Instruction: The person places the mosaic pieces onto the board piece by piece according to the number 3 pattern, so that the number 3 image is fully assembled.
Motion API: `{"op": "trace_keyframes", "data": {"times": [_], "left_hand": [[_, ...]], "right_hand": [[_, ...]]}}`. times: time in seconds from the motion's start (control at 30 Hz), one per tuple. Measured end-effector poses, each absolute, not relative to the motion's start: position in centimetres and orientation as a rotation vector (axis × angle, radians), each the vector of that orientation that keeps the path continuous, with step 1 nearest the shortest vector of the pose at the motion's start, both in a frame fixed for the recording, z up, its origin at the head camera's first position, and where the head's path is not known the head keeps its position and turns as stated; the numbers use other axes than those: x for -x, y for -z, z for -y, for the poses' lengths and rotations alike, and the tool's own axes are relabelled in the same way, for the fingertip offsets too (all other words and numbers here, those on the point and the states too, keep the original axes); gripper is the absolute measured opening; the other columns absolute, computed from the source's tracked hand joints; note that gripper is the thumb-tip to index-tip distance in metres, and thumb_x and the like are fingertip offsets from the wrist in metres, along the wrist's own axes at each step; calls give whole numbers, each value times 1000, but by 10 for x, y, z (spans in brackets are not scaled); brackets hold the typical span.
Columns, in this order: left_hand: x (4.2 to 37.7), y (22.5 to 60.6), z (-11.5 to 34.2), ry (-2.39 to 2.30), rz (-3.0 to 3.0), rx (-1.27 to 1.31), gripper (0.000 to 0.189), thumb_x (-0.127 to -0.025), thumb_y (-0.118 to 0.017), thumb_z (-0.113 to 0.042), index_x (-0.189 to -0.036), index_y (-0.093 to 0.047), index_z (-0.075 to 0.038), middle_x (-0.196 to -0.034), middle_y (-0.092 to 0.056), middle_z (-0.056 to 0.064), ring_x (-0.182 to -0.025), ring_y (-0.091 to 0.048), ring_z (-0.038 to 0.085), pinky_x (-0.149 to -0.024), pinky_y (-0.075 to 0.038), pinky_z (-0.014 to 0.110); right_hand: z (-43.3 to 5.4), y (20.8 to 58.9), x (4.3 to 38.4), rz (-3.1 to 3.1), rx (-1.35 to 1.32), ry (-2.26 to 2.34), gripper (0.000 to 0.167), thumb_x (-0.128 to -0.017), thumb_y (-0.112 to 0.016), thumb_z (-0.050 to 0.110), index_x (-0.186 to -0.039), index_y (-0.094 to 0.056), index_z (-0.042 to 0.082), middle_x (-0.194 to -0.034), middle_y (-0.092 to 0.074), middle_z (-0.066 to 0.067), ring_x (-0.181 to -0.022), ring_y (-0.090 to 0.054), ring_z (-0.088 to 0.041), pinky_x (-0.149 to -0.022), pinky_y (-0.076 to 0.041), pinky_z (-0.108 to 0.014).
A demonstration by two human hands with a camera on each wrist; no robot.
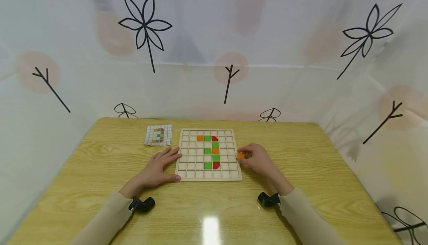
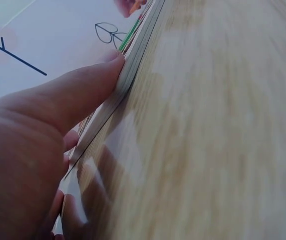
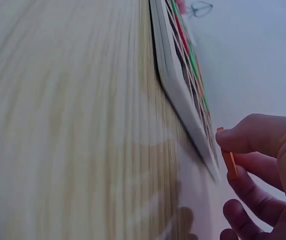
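A square wooden grid board (image 1: pixel 190 174) lies mid-table, with green, orange and red tiles set in some of its cells. These run along a top row, down a column and into a lower row. My left hand (image 1: pixel 159 166) rests at the board's left edge, fingers spread and fairly straight, thumb at the lower corner. In the left wrist view the thumb (image 2: pixel 82 87) lies against the board's side. At the right edge, my right hand (image 1: pixel 259 160) pinches an orange tile (image 3: pixel 229 159) between thumb and fingers. That tile is held up beside the board's rim.
A paper card (image 1: pixel 149 140) printed with a grid of coloured cells lies left of the board, near the table's far side. The wooden table (image 1: pixel 301 152) reaches back to a white patterned cloth (image 1: pixel 200 89). Each wrist wears a black camera (image 1: pixel 143 205).
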State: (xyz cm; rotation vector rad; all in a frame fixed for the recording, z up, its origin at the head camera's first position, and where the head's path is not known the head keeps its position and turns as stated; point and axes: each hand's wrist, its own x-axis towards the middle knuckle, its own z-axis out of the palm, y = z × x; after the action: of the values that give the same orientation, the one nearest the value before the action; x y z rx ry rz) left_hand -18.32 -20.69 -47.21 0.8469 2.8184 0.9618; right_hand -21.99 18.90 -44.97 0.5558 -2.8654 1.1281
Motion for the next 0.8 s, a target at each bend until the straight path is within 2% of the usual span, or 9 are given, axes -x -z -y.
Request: {"op": "trace_keyframes", "data": {"times": [0.27,0.6,0.8], "left_hand": [[184,473,207,-963,-2815,-851,80,-85,-75,-50,-150,-48,-13,-162,-28,7,-150,-14,37,-111,-9,68],[185,474,209,-957,-2823,-872,80,-85,-75,-50,-150,-47,-13,-162,-29,7,-150,-14,37,-112,-10,66],[184,474,209,-961,-2823,-872,80,-85,-75,-50,-150,-47,-13,-162,-29,7,-150,-14,37,-112,-10,65]], "right_hand": [[-143,450,219,2869,-650,-1130,27,-79,-79,10,-107,-77,6,-93,-64,1,-87,-52,-20,-77,-43,-35],[-105,455,213,2846,-831,-998,23,-82,-79,15,-104,-78,10,-94,-65,1,-85,-49,-19,-76,-41,-35],[-91,454,211,2861,-891,-1030,22,-84,-78,15,-106,-78,12,-102,-67,0,-87,-47,-18,-76,-41,-34]]}}
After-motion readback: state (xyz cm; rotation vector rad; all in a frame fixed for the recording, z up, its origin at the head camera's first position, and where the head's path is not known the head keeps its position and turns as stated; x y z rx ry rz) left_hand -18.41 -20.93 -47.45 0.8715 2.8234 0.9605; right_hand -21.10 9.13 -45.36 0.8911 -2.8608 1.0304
